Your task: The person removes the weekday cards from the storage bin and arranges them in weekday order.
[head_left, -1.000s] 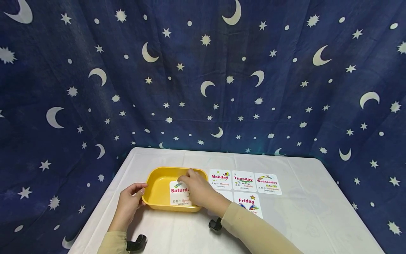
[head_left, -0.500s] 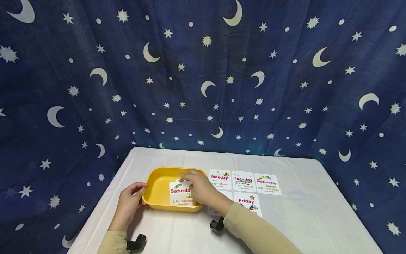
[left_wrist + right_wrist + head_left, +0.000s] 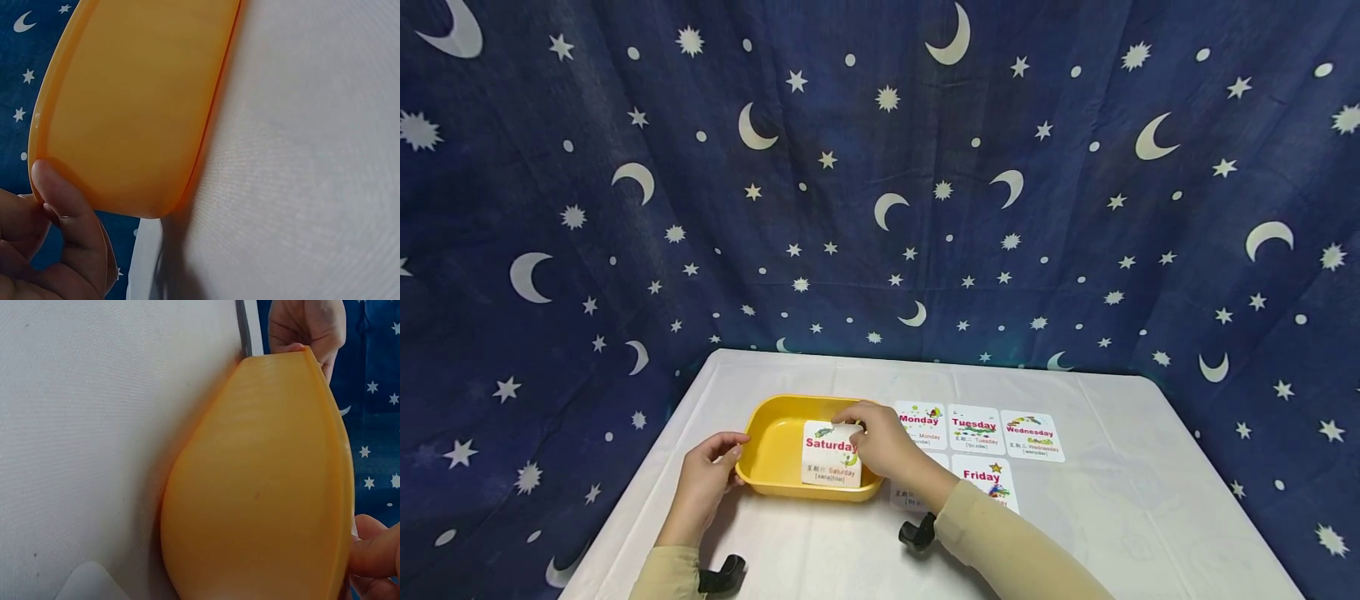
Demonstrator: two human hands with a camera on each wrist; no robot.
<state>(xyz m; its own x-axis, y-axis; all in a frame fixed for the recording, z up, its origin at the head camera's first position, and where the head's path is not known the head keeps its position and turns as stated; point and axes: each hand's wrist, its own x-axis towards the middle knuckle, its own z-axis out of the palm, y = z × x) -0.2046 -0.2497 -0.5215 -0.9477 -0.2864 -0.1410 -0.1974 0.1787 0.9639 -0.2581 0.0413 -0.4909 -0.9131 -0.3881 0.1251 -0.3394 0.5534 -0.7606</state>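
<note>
A yellow plastic tray (image 3: 775,450) sits on the left half of the table. My left hand (image 3: 709,475) pinches its left rim, and in the left wrist view the thumb (image 3: 65,200) lies over the rim. My right hand (image 3: 887,446) reaches over the tray's right end and pinches the upper right edge of a white Saturday flashcard (image 3: 829,467). That card is face up inside the tray, its red word and small pictures showing. In the right wrist view the tray wall (image 3: 262,487) hides the card, and only some right fingers (image 3: 375,553) show beyond the rim.
Right of the tray, Monday (image 3: 921,435), Tuesday (image 3: 975,437) and Wednesday (image 3: 1032,446) cards lie in a row. Below them are a Friday card (image 3: 983,475) and another card (image 3: 910,498), partly covered by my right arm. A star-patterned curtain (image 3: 880,250) hangs behind the white table (image 3: 1120,500).
My right hand has drawn back slightly to the right, and more of the Saturday card shows, its whole word now uncovered. The left hand and the tray have stayed in place.
</note>
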